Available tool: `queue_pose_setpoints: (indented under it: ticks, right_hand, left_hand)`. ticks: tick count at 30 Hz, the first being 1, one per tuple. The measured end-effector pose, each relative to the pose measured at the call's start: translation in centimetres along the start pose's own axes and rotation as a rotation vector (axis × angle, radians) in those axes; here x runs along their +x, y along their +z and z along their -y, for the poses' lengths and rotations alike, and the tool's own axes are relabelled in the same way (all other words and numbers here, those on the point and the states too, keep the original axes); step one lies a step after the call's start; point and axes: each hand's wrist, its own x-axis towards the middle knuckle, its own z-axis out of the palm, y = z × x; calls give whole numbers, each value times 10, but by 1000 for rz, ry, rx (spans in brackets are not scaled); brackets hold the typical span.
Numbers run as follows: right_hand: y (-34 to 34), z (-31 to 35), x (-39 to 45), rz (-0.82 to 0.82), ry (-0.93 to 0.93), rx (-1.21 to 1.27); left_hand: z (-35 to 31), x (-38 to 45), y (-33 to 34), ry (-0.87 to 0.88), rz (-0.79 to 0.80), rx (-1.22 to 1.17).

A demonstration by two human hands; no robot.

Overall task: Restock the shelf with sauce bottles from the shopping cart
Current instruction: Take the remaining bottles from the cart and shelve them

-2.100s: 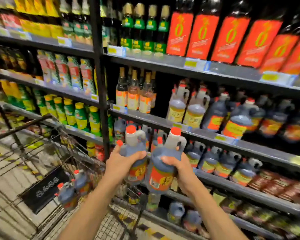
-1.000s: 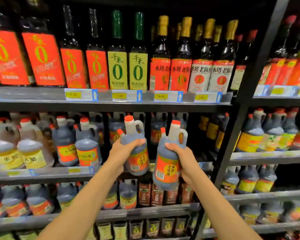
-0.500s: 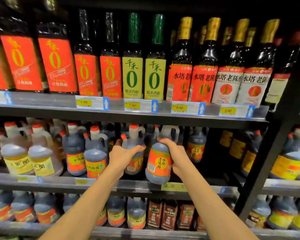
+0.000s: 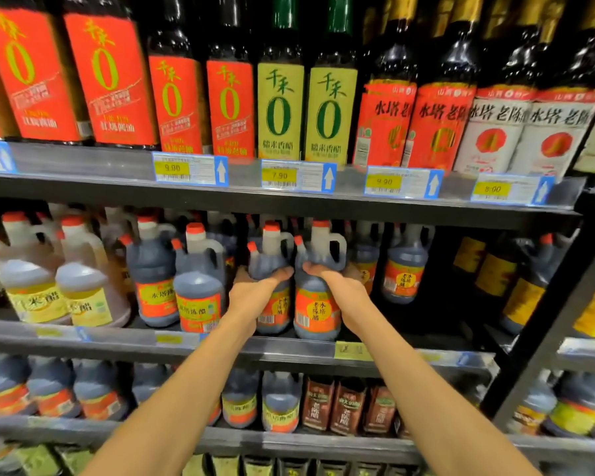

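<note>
I hold two dark vinegar jugs with red caps and orange labels, side by side at the front of the middle shelf (image 4: 289, 352). My left hand (image 4: 255, 293) grips the left jug (image 4: 272, 255) around its body. My right hand (image 4: 340, 290) grips the right jug (image 4: 316, 310) the same way. Both jugs stand upright with their bases at the level of the shelf; whether they rest on it I cannot tell. The shopping cart is out of view.
Matching dark jugs (image 4: 196, 290) stand just left, and another (image 4: 404, 273) stands further back on the right. Pale vinegar jugs (image 4: 79, 290) fill the far left. Tall bottles (image 4: 279, 104) line the shelf above. A black upright post (image 4: 560, 314) bounds the bay on the right.
Both hands have carried the jugs from in front of the shelves forward into the middle shelf bay, beside the matching jugs. The view has moved closer to the shelf.
</note>
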Motion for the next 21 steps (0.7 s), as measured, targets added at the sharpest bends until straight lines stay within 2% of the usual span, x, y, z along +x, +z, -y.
queue_pose_setpoints:
  ticks: [5,12,21]
  right_hand:
    - [-7,-16,1,1,-12,6]
    - [-15,-24,-2,83,-24,-118]
    - [-10,-23,-16,91,-33,-29]
  left_hand:
    - [3,2,2,45,-12,13]
    - [2,5,4,97,-12,-3]
    - [-3,5,-5,54,38,46]
